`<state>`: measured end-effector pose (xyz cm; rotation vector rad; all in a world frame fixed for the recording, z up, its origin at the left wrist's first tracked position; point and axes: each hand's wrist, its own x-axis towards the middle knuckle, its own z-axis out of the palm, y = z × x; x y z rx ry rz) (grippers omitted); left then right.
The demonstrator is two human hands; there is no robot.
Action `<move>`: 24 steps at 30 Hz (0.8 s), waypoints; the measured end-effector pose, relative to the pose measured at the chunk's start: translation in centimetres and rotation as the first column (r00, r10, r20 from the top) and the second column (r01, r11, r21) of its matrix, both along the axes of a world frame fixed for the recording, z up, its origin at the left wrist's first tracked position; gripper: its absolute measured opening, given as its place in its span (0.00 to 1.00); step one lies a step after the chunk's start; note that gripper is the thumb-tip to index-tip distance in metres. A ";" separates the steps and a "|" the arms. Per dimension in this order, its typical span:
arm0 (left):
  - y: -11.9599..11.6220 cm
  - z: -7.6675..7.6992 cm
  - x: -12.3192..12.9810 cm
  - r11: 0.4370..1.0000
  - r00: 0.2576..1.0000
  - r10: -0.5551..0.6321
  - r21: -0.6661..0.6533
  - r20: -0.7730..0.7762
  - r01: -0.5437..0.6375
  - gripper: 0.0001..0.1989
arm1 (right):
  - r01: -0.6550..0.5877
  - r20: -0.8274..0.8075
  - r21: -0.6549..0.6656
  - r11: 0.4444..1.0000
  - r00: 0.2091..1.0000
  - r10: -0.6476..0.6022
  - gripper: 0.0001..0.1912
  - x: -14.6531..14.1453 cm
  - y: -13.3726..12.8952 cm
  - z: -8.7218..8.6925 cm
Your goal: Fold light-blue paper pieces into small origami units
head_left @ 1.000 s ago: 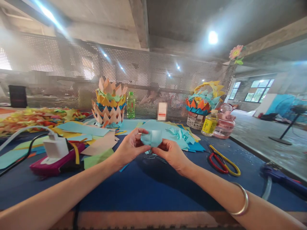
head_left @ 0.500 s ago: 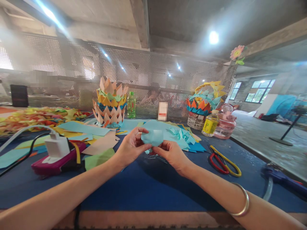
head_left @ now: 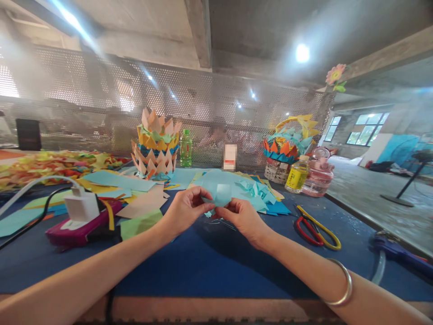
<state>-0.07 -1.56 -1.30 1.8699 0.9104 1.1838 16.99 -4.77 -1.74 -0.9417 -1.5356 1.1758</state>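
Observation:
Both my hands pinch a small light-blue piece of paper [head_left: 223,194], held up over the middle of the table. My left hand [head_left: 187,205] has its thumb and fingers closed on the paper's left side. At the lower right edge, my right hand [head_left: 241,221] grips it between thumb and curled fingers. The paper looks bent or folded, and its lower edge is partly hidden by my fingers. Just behind it lie light-blue paper sheets [head_left: 216,177] and a pile of folded light-blue paper pieces [head_left: 259,192].
Scissors [head_left: 316,230] and a blue-handled tool [head_left: 399,253] lie on the right. A yellow-labelled bottle [head_left: 297,175] and paper-petal baskets [head_left: 155,155] stand farther back. On the left are a purple power strip [head_left: 81,230], cables and coloured paper [head_left: 145,203].
My left fingers have shifted slightly down and curled in along the paper's left side. The right hand keeps its grip almost unmoved.

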 end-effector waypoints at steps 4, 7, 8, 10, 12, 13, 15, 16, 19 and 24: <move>0.0 0.1 0.1 1.000 1.000 0.005 -0.023 -0.003 -0.005 0.10 | 0.001 0.026 0.021 1.000 1.000 -0.002 0.16 0.1 0.1 0.0; -0.3 0.3 0.2 0.999 1.000 0.004 -0.034 0.012 -0.003 0.10 | -0.002 0.054 0.047 0.999 0.999 0.000 0.16 0.0 0.0 0.0; -0.4 0.4 0.2 0.999 1.000 0.004 -0.037 0.018 -0.003 0.10 | -0.006 0.058 0.055 0.998 0.998 0.003 0.16 0.0 0.0 0.0; -0.6 0.6 0.2 0.999 1.000 0.003 -0.048 0.027 -0.002 0.10 | -0.020 0.056 0.069 0.997 0.998 0.016 0.16 0.0 0.1 -0.1; -0.7 0.7 0.2 0.998 0.999 0.001 -0.058 0.033 0.001 0.09 | -0.037 0.060 0.084 0.996 0.998 0.032 0.16 -0.1 0.2 -0.2; -0.8 0.7 0.3 0.998 0.999 0.001 -0.063 0.037 0.002 0.09 | -0.042 0.067 0.091 0.995 0.997 0.036 0.16 -0.1 0.2 -0.2; -0.9 0.8 0.3 0.997 0.999 0.008 -0.073 0.051 -0.004 0.09 | -0.042 0.083 0.099 0.994 0.996 0.034 0.16 0.0 0.3 -0.3; -0.9 0.9 0.4 0.997 0.998 0.014 -0.078 0.055 -0.009 0.09 | -0.038 0.091 0.100 0.994 0.995 0.029 0.16 0.0 0.3 -0.3; -1.0 1.0 0.4 0.996 0.998 0.031 -0.087 0.047 -0.026 0.08 | -0.030 0.097 0.095 0.995 0.995 0.021 0.15 0.0 0.2 -0.3; -1.0 0.9 0.4 0.996 0.999 0.032 -0.081 0.033 -0.029 0.08 | -0.024 0.069 0.076 0.997 0.997 0.019 0.16 -0.1 0.0 -0.1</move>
